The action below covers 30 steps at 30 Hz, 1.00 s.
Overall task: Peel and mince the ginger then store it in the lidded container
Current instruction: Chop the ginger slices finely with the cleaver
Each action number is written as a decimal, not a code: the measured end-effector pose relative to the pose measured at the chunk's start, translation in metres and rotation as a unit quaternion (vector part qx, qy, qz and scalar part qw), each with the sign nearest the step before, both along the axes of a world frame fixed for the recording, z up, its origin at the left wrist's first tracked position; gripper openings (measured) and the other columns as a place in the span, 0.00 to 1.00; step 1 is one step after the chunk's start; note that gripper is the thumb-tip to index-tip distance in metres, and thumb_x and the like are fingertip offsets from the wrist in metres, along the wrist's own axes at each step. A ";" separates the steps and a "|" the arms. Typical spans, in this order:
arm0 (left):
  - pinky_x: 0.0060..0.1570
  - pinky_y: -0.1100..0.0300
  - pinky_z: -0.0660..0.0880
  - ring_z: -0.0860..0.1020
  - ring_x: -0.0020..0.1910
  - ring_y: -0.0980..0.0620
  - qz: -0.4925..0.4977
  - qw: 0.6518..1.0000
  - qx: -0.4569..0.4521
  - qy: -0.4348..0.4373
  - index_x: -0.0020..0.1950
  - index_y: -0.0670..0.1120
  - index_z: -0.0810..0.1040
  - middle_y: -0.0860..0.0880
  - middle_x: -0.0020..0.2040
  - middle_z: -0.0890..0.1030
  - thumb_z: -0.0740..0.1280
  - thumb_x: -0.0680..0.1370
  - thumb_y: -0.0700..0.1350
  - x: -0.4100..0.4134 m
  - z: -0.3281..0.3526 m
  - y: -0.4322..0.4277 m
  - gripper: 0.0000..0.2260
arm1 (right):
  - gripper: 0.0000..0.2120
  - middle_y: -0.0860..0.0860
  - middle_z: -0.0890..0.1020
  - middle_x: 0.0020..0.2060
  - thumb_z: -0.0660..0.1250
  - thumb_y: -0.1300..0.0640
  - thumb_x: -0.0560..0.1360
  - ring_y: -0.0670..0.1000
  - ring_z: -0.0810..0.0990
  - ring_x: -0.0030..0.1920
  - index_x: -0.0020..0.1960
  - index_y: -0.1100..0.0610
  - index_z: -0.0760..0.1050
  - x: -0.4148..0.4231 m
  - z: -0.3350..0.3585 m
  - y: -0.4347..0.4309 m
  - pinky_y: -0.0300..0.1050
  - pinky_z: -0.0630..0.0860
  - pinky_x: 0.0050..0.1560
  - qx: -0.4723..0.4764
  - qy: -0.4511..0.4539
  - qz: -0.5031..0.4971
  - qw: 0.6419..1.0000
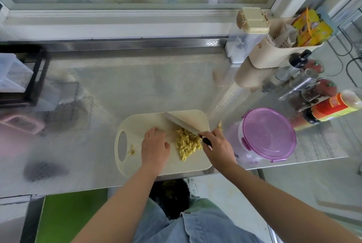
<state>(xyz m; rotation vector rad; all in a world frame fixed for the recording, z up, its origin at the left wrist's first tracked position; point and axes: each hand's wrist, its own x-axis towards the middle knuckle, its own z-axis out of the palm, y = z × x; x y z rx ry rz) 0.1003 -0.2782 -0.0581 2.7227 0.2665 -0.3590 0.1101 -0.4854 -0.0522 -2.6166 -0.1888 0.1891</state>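
A pile of cut yellow ginger strips point(187, 143) lies in the middle of a cream cutting board point(137, 123) on the steel counter. My right hand point(217, 148) grips the black handle of a knife point(182, 122), whose blade slants up and left over the far side of the pile. My left hand point(155, 146) rests flat on the board just left of the ginger, holding nothing. A few ginger scraps point(132, 150) lie near the board's handle hole. A round container with a purple clip-on lid point(268, 135) stands shut to the right of the board.
Sauce bottles and spice shakers point(317, 94) crowd the right side behind the container. A beige caddy point(274, 54) and a clear box stand at the back right. A black rack point(29, 78) sits at the far left. The counter edge runs just below the board.
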 end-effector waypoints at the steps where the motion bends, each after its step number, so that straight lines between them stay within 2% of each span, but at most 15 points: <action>1: 0.68 0.53 0.64 0.61 0.72 0.46 0.003 1.000 -0.003 -0.003 0.69 0.47 0.71 0.45 0.73 0.64 0.60 0.79 0.44 0.000 0.000 0.001 0.18 | 0.11 0.52 0.74 0.44 0.67 0.59 0.76 0.55 0.77 0.37 0.58 0.52 0.79 0.000 0.001 0.001 0.45 0.73 0.33 -0.002 -0.010 0.009 1.000; 4: 0.66 0.54 0.66 0.62 0.71 0.46 0.005 1.000 -0.002 -0.008 0.68 0.47 0.71 0.45 0.72 0.65 0.60 0.79 0.43 -0.001 0.000 0.003 0.17 | 0.12 0.53 0.74 0.43 0.67 0.62 0.75 0.56 0.76 0.36 0.57 0.54 0.80 0.016 0.004 0.004 0.43 0.69 0.32 0.009 -0.043 -0.014 0.999; 7: 0.66 0.54 0.65 0.61 0.71 0.46 0.018 1.000 0.014 -0.007 0.68 0.46 0.71 0.45 0.71 0.65 0.60 0.79 0.44 -0.002 0.001 0.009 0.17 | 0.13 0.55 0.75 0.45 0.65 0.63 0.77 0.58 0.76 0.38 0.60 0.54 0.79 0.038 0.008 0.011 0.47 0.73 0.34 0.010 -0.047 -0.035 0.998; 11: 0.66 0.54 0.64 0.61 0.71 0.46 0.031 0.999 0.017 0.011 0.68 0.47 0.71 0.46 0.72 0.65 0.60 0.79 0.44 -0.003 0.002 0.017 0.17 | 0.13 0.53 0.75 0.48 0.65 0.61 0.78 0.57 0.75 0.41 0.60 0.52 0.78 0.040 0.007 0.017 0.49 0.72 0.41 -0.032 -0.026 0.016 0.999; 16: 0.67 0.54 0.63 0.62 0.71 0.46 0.026 1.000 0.011 0.011 0.68 0.47 0.71 0.46 0.72 0.64 0.59 0.79 0.43 -0.004 0.002 0.018 0.17 | 0.12 0.52 0.75 0.47 0.67 0.60 0.77 0.56 0.77 0.43 0.58 0.51 0.79 0.022 0.004 0.008 0.54 0.74 0.51 -0.029 -0.016 0.061 0.998; 18: 0.67 0.54 0.63 0.61 0.72 0.46 0.026 1.000 0.009 0.011 0.69 0.47 0.71 0.45 0.73 0.64 0.59 0.79 0.43 -0.005 0.002 0.018 0.18 | 0.11 0.52 0.75 0.47 0.66 0.60 0.77 0.57 0.77 0.43 0.58 0.52 0.79 0.019 0.006 0.006 0.50 0.74 0.46 -0.034 -0.018 0.063 0.997; 20: 0.68 0.54 0.62 0.60 0.72 0.46 0.023 1.000 0.008 0.013 0.69 0.47 0.70 0.45 0.74 0.63 0.59 0.79 0.44 -0.006 0.003 0.019 0.18 | 0.11 0.53 0.76 0.48 0.65 0.61 0.78 0.56 0.77 0.42 0.59 0.53 0.79 0.022 0.011 0.008 0.45 0.71 0.40 -0.010 -0.024 0.021 0.999; 23: 0.68 0.53 0.62 0.60 0.73 0.46 0.031 0.999 0.022 -0.003 0.69 0.49 0.71 0.46 0.74 0.63 0.59 0.80 0.44 -0.010 0.006 0.025 0.18 | 0.10 0.53 0.76 0.47 0.63 0.62 0.78 0.53 0.74 0.41 0.58 0.57 0.77 0.026 0.023 0.026 0.44 0.70 0.39 0.063 -0.019 -0.038 0.997; 26: 0.69 0.53 0.59 0.60 0.72 0.46 0.049 0.998 0.039 -0.026 0.68 0.49 0.73 0.46 0.72 0.66 0.60 0.79 0.44 -0.019 0.008 0.035 0.17 | 0.04 0.52 0.76 0.41 0.63 0.61 0.77 0.51 0.73 0.38 0.51 0.59 0.74 0.016 0.030 0.054 0.43 0.67 0.36 0.134 0.036 -0.032 0.990; 30: 0.71 0.51 0.59 0.59 0.74 0.43 0.047 0.997 0.035 -0.044 0.64 0.49 0.77 0.44 0.71 0.68 0.63 0.78 0.40 -0.033 0.006 0.051 0.16 | 0.02 0.50 0.74 0.34 0.61 0.61 0.77 0.53 0.76 0.32 0.48 0.60 0.71 -0.018 0.020 0.086 0.46 0.72 0.35 0.166 0.125 -0.010 0.978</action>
